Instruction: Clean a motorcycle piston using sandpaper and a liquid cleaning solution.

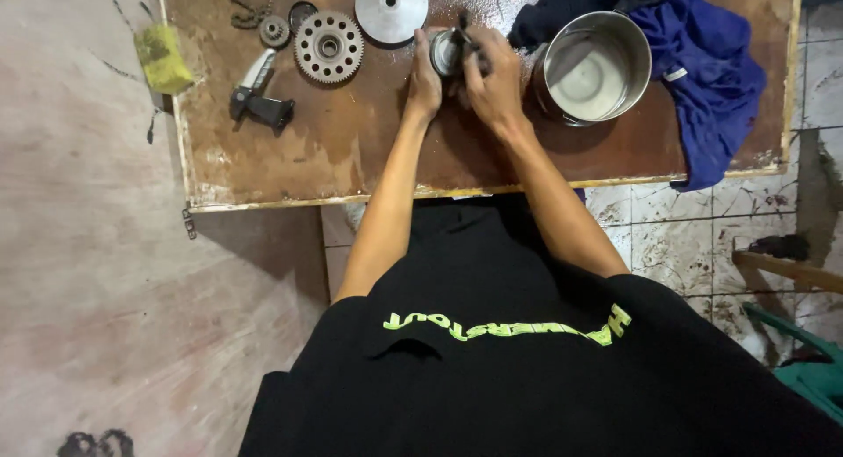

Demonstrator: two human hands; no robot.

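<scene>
Both hands meet over a small round metal part (445,51) on the brown board (351,150). My left hand (424,79) cups the part from the left. My right hand (493,78) closes over its right side and grips a thin dark tool (465,31) that pokes up from the part. How the tool meets the part is hidden by my fingers.
A toothed gear (328,46), a small sprocket (274,30), a chain (250,9) and a grey disc (392,9) lie at the board's far side. A black-handled tool (259,106) lies left. A steel pot (595,69) and blue cloth (702,71) sit right. A yellow sponge (163,57) rests off the board's left edge.
</scene>
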